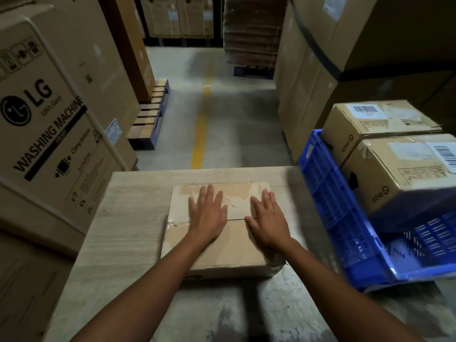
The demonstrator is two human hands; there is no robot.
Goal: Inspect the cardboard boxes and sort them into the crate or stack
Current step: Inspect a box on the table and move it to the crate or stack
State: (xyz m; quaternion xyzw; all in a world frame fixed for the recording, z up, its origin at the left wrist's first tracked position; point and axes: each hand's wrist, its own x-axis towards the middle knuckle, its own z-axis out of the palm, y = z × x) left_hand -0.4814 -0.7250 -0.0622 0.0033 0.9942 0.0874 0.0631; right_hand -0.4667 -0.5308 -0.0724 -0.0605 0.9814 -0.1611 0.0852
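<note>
A brown cardboard box point(237, 250) lies on the wooden table point(128, 223) in front of me, its top flaps closed with torn tape at the left seam. My left hand point(207, 215) lies flat on the box top with fingers straight. My right hand point(267, 218) rests flat beside it on the right half of the top. To the right, a blue plastic crate point(335, 213) holds two cardboard boxes with barcode labels, a near one point(399, 174) and a far one point(367, 124).
A large washing machine carton point(49, 134) stands close on the left. Tall cartons point(308, 90) wall in the right side. Ahead, the concrete aisle with a yellow line point(201, 127) runs past a wooden pallet point(150, 117) and wrapped stacks.
</note>
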